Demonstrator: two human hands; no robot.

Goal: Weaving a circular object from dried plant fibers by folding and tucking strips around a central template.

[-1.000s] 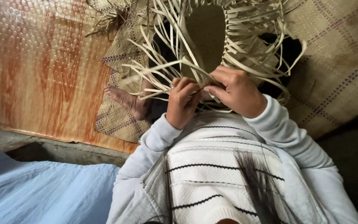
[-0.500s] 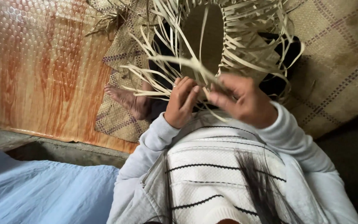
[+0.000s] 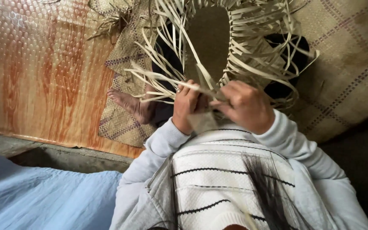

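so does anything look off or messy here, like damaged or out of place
Nothing looks damaged. The loose strips sticking out all round the woven piece are unwoven ends, not breaks. Both the left hand and right hand grip strips at its near edge. A frayed scrap lies on the mat.

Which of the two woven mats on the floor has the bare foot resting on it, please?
The smaller mat left of the unfinished basket; the foot lies on it, not on the larger one.
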